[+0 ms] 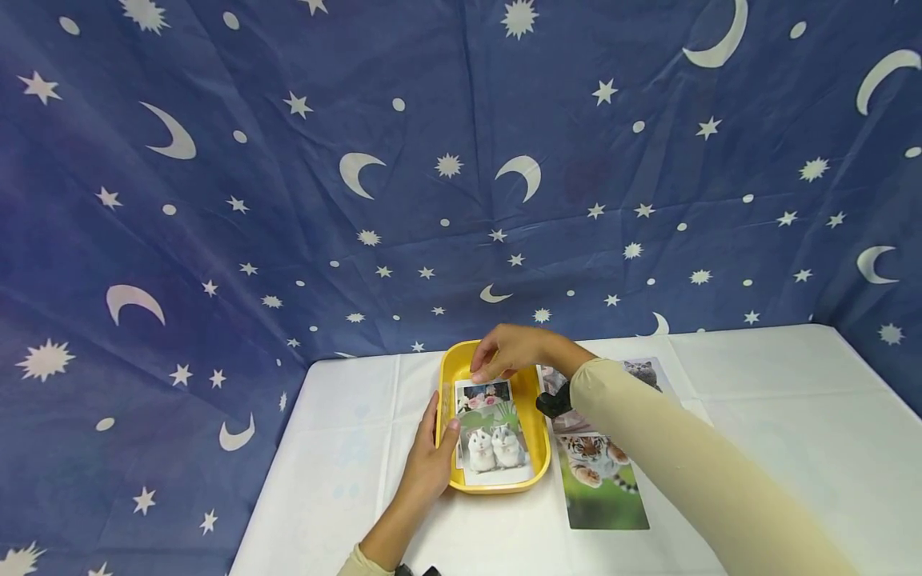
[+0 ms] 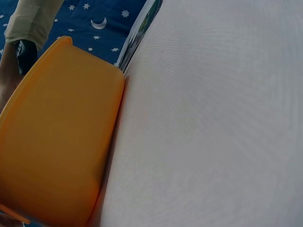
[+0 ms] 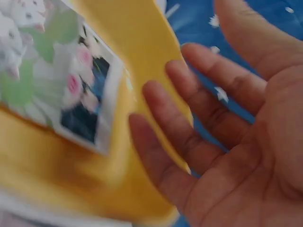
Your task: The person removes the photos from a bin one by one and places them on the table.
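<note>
A yellow plastic tray point(image 1: 542, 460) holds a small stack of picture cards. On top lies a card with two white hamsters point(image 1: 497, 448), and pink roses on a dark ground point(image 1: 486, 397) show at the stack's far end. My left hand point(image 1: 425, 468) grips the tray's left side, thumb over the rim. In the left wrist view, the tray's outer wall point(image 2: 61, 127) fills the left part. Over the tray's far end hovers my right hand point(image 1: 513, 349). The right wrist view shows its fingers point(image 3: 163, 104) spread and loosely bent, beside the stack, holding nothing.
Right of the tray, a tiger picture point(image 1: 605, 488) lies on the white tablecloth point(image 1: 338, 448). Beyond it are a pinkish picture point(image 1: 572, 422) and a grey cat picture point(image 1: 643, 371), both partly hidden by the right arm. A blue star-and-moon cloth point(image 1: 432, 200) hangs behind.
</note>
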`<action>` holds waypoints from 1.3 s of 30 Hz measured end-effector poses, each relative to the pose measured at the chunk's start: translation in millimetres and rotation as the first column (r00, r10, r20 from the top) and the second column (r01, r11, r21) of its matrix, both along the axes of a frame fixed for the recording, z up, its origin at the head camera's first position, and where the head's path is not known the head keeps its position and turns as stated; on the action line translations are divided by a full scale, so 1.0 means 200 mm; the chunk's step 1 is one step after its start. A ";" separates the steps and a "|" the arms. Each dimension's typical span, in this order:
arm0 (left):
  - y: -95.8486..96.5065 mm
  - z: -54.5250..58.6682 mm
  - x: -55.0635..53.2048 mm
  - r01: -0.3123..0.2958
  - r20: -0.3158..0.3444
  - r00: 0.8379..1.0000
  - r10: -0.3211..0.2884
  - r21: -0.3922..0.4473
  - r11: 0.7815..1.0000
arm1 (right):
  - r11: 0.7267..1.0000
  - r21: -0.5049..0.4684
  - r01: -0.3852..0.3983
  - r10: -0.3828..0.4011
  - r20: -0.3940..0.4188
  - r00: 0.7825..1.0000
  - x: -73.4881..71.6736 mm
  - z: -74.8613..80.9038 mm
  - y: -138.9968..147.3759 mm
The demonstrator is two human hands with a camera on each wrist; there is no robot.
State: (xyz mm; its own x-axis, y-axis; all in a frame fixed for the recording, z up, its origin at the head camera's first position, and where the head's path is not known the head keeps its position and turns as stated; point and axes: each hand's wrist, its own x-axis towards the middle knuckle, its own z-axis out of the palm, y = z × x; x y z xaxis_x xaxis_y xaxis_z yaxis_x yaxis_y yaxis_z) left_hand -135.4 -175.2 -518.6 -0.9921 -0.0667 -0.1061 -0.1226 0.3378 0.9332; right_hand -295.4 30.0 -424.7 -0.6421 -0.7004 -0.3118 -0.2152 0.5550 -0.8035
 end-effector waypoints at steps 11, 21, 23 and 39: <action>0.00 0.00 0.00 0.022 -0.006 1.000 -0.022 0.019 1.000 | 0.987 0.150 -0.054 0.046 0.051 0.998 0.06 -0.15 -0.12; 0.00 0.01 0.00 0.011 -0.018 1.000 -0.011 0.002 1.000 | 0.980 0.194 -0.046 0.048 -0.002 0.999 0.08 -0.17 -0.12; 0.00 0.01 0.00 0.013 -0.013 1.000 -0.013 0.003 1.000 | 0.976 0.213 -0.046 0.050 -0.010 0.999 0.09 -0.17 -0.12; 0.00 0.00 0.00 0.015 -0.019 1.000 -0.014 0.018 1.000 | 0.993 0.094 -0.071 0.072 -0.009 0.997 0.15 -0.13 -0.09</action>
State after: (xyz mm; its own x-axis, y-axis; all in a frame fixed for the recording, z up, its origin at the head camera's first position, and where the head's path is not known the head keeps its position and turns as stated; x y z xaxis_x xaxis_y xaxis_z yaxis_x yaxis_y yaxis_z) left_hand -134.6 -175.5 -518.2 -0.9948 -0.0506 -0.0886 -0.1003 0.3223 0.9413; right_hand -264.9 12.4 -451.6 -0.5952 -0.7131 -0.3705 -0.2665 0.6101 -0.7461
